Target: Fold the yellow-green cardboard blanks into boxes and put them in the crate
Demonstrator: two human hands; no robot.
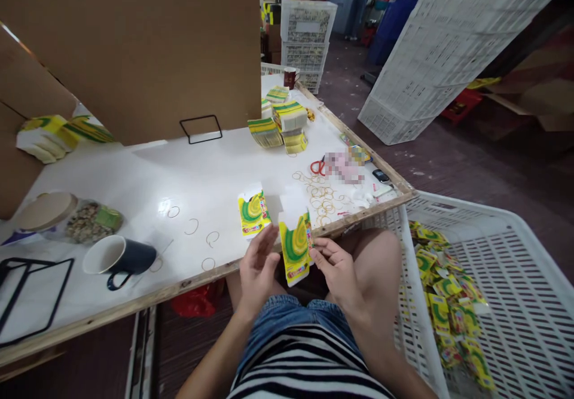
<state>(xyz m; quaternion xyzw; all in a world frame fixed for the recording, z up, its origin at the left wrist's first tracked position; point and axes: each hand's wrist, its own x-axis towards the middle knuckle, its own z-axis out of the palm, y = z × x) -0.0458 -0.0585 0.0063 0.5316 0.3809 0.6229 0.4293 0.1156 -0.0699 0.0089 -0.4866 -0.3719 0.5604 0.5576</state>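
A small yellow and green carton (293,246) with a white flap up at its top stands upright just past the table's front edge. My right hand (334,264) pinches its right side between thumb and fingers. On its left, my left hand (259,264) is open, with fingers stretched and thumb apart, close to the carton's side; whether it touches is unclear. A similar carton (253,210), its end flap raised, lies on the white table (147,171) just beyond my left fingers.
Loose rubber bands (325,201), scissors (317,167) and bundled flat cartons (291,115) lie on the table. A mug (119,258) stands at left. On my right is a white crate (515,255) holding several small yellow packets (448,288). Stacked crates (421,58) rise behind.
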